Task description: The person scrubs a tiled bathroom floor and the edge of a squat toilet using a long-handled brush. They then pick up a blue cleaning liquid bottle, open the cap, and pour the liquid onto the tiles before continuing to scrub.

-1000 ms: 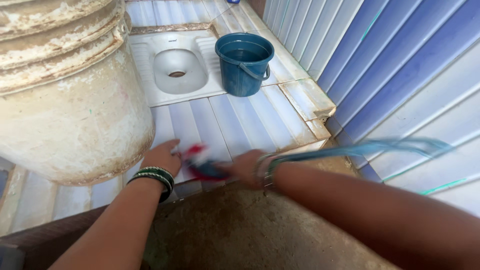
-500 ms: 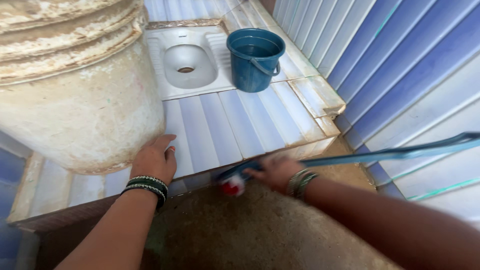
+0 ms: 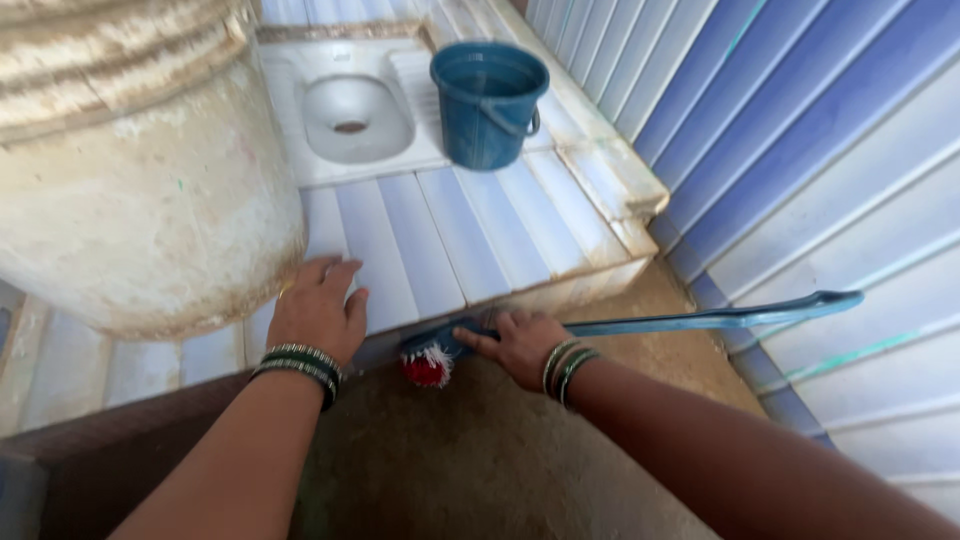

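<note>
- The brush [image 3: 430, 362], with red and white bristles, now lies low against the front edge of the tiled step [image 3: 440, 240], at the floor [image 3: 480, 450]; a second ago it was higher, up on the tiles.
- Its long blue handle [image 3: 720, 318] runs off right toward the blue-striped wall [image 3: 800, 150].
- The right hand [image 3: 520, 345] clenches the brush near its head, pressing it down at the step's foot, so the scrubbing has come down from the tile top to its lower edge.
- The left hand [image 3: 318, 312] lies flat and released on the tiles, grasping nothing, as before.
- Beside it stands a big pale drum [image 3: 140, 200].
- Further back: a white squat pan [image 3: 350, 115] and a blue bucket [image 3: 488, 100], side by side.
</note>
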